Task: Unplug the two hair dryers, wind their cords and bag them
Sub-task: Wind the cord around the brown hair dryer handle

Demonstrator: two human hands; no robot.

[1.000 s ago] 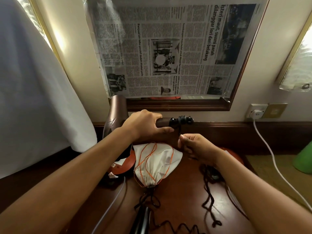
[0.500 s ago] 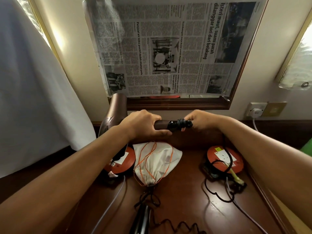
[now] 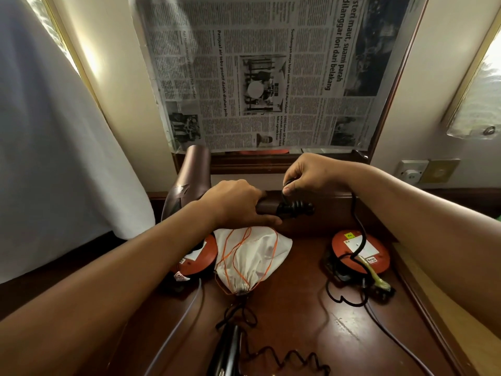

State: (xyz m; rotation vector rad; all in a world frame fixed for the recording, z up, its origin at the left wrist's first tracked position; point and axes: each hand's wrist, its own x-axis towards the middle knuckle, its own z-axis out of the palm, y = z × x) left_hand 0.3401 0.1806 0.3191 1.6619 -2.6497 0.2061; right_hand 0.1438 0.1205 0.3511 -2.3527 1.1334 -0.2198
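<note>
My left hand grips the handle of a brown hair dryer, held above the desk with its barrel pointing up. A few turns of its black cord wrap the handle's end. My right hand pinches that cord just above the wraps; the cord runs down to the right orange extension reel. A white drawstring bag with orange strings lies under the dryer. A second, dark hair dryer lies at the near edge with its coiled cord beside it.
A second orange extension reel sits left of the bag. A wall socket with a white plug is at the right. Newspaper covers the framed mirror behind the wooden desk. White cloth hangs on the left.
My right hand rose from below the dryer handle, went round its end, and now pinches the cord above it. The left hand kept its grip on the handle.
</note>
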